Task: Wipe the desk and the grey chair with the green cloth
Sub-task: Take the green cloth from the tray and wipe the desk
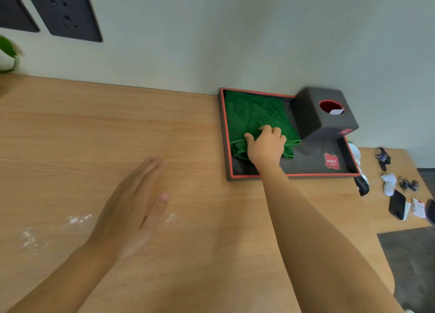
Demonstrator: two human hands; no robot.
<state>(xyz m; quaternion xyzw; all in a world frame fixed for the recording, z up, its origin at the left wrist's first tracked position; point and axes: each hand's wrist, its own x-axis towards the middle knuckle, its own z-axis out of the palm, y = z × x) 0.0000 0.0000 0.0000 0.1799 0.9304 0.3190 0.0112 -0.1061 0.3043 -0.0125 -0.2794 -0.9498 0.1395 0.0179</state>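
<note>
The green cloth (253,114) lies folded in a dark tray with a red rim (227,147) at the back right of the wooden desk (98,129). My right hand (266,145) rests on the cloth's near edge, fingers curled into the fabric. Over the middle of the desk my left hand (134,206) hovers flat, fingers together, holding nothing. White powdery specks (75,219) lie on the desk beside and under that hand. The grey chair is out of view.
A dark tissue box (315,121) stands in the tray's right part. Past the tray at the far right lie keys (382,158), a crumpled white tissue (389,183) and a phone (396,204). A wall with dark sockets (66,11) runs behind the desk.
</note>
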